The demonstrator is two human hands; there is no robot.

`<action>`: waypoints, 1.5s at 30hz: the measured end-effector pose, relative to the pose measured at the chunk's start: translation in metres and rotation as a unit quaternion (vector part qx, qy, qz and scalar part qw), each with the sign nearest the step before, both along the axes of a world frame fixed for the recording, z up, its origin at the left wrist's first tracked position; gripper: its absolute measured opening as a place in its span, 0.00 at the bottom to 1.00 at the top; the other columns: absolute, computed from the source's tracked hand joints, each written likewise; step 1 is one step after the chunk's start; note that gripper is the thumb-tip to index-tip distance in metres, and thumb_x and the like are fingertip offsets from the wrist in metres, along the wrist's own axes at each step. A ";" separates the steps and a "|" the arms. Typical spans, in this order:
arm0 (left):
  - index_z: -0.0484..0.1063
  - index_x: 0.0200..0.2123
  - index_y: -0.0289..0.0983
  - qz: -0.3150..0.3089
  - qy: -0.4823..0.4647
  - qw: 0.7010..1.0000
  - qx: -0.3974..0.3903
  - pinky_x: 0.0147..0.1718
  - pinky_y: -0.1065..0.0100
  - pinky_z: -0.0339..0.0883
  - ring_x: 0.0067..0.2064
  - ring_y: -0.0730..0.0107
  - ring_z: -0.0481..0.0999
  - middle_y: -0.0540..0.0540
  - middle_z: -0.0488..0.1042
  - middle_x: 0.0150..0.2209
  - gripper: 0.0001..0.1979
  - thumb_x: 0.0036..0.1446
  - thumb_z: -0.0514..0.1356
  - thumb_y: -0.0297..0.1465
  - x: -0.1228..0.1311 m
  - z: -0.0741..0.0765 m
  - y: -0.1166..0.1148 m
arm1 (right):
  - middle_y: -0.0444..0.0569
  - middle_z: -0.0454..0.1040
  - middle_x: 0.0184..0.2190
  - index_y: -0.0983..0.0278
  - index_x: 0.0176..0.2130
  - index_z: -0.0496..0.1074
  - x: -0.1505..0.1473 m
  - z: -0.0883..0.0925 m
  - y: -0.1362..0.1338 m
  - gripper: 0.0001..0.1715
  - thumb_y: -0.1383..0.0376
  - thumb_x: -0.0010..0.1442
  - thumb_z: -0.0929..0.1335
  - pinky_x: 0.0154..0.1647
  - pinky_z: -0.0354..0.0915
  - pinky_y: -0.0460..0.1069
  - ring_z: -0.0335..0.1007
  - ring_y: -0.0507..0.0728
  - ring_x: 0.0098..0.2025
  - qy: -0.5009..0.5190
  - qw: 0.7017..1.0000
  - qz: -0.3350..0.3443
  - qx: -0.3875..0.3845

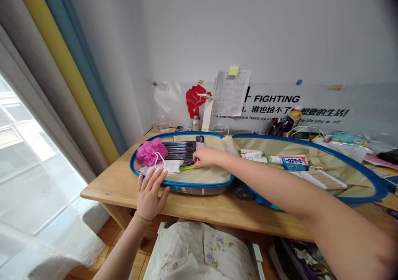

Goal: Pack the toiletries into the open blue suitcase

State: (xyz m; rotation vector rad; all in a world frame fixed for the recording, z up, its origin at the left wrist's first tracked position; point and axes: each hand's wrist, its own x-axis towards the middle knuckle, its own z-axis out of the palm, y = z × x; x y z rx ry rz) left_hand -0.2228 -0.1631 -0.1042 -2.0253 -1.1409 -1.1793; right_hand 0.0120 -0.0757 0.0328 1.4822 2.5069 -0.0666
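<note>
An open blue suitcase with beige lining lies across a wooden desk. Its left half holds a pink bath sponge, a dark toothbrush pack and a white folded item. My left hand rests open on the suitcase's front rim, fingers spread. My right hand reaches into the left half, fingers pinched at the edge of the toothbrush pack beside a thin green item.
The right half of the suitcase holds a toothpaste box, white tubes and a wooden comb. Bottles, cables and papers crowd the desk's back and right. Curtains and a window stand at left.
</note>
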 end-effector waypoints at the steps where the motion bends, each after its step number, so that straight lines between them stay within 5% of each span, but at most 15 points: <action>1: 0.62 0.62 0.40 0.001 0.000 1.000 -0.003 0.66 0.53 0.41 0.61 0.57 0.66 0.41 0.74 0.55 0.24 0.63 0.55 0.32 0.000 0.000 0.000 | 0.48 0.79 0.46 0.59 0.44 0.77 0.008 0.008 0.003 0.17 0.54 0.58 0.68 0.36 0.62 0.46 0.73 0.57 0.46 0.009 1.000 -0.010 0.010; 5: 0.61 0.63 0.42 0.003 -0.003 1.000 -0.015 0.66 0.52 0.41 0.62 0.56 0.66 0.42 0.73 0.56 0.25 0.63 0.55 0.33 0.000 -0.002 0.000 | 0.49 0.77 0.49 0.59 0.48 0.74 0.059 0.044 0.010 0.19 0.56 0.62 0.62 0.39 0.63 0.47 0.73 0.57 0.47 0.040 0.995 -0.071 0.058; 9: 0.60 0.64 0.43 -0.003 -0.008 1.000 -0.018 0.66 0.52 0.40 0.62 0.56 0.65 0.42 0.72 0.57 0.27 0.62 0.56 0.33 -0.002 -0.005 0.001 | 0.50 0.80 0.39 0.63 0.43 0.75 0.130 0.061 0.002 0.18 0.58 0.59 0.62 0.36 0.64 0.47 0.75 0.55 0.36 0.040 0.989 -0.138 0.045; 17: 0.58 0.65 0.44 -0.007 -0.020 1.000 -0.019 0.66 0.52 0.40 0.62 0.56 0.65 0.43 0.73 0.56 0.28 0.62 0.56 0.34 0.000 -0.004 0.001 | 0.54 0.79 0.41 0.61 0.39 0.76 0.226 0.017 -0.029 0.18 0.57 0.47 0.69 0.41 0.66 0.51 0.75 0.60 0.40 0.120 0.973 -0.192 -0.036; 29: 0.60 0.64 0.42 0.001 -0.003 1.000 -0.019 0.66 0.52 0.41 0.62 0.56 0.65 0.42 0.73 0.56 0.26 0.62 0.56 0.33 -0.001 -0.003 0.000 | 0.52 0.78 0.29 0.61 0.31 0.74 0.241 -0.004 -0.036 0.11 0.58 0.48 0.68 0.29 0.63 0.49 0.73 0.58 0.29 0.134 0.962 -0.224 -0.080; 35: 0.60 0.64 0.42 0.001 -0.002 1.000 -0.020 0.66 0.52 0.41 0.62 0.56 0.66 0.42 0.73 0.57 0.27 0.62 0.55 0.33 -0.001 -0.003 0.000 | 0.53 0.78 0.30 0.61 0.27 0.72 0.237 -0.004 -0.040 0.09 0.58 0.48 0.69 0.32 0.61 0.49 0.72 0.57 0.31 0.124 0.968 -0.215 -0.045; 40: 0.61 0.63 0.42 0.003 -0.017 0.999 -0.032 0.66 0.52 0.41 0.63 0.55 0.65 0.42 0.72 0.57 0.26 0.62 0.55 0.34 -0.001 -0.005 0.000 | 0.54 0.78 0.31 0.63 0.31 0.73 0.238 0.011 -0.040 0.10 0.59 0.51 0.67 0.32 0.58 0.49 0.69 0.56 0.30 0.114 0.964 -0.238 -0.003; 45: 0.63 0.62 0.42 0.004 -0.018 0.999 -0.035 0.66 0.51 0.41 0.62 0.55 0.65 0.41 0.72 0.57 0.24 0.62 0.55 0.34 0.000 -0.004 -0.001 | 0.54 0.76 0.30 0.66 0.44 0.73 0.213 0.047 -0.039 0.23 0.55 0.61 0.59 0.30 0.57 0.48 0.67 0.53 0.26 0.124 0.958 -0.257 0.028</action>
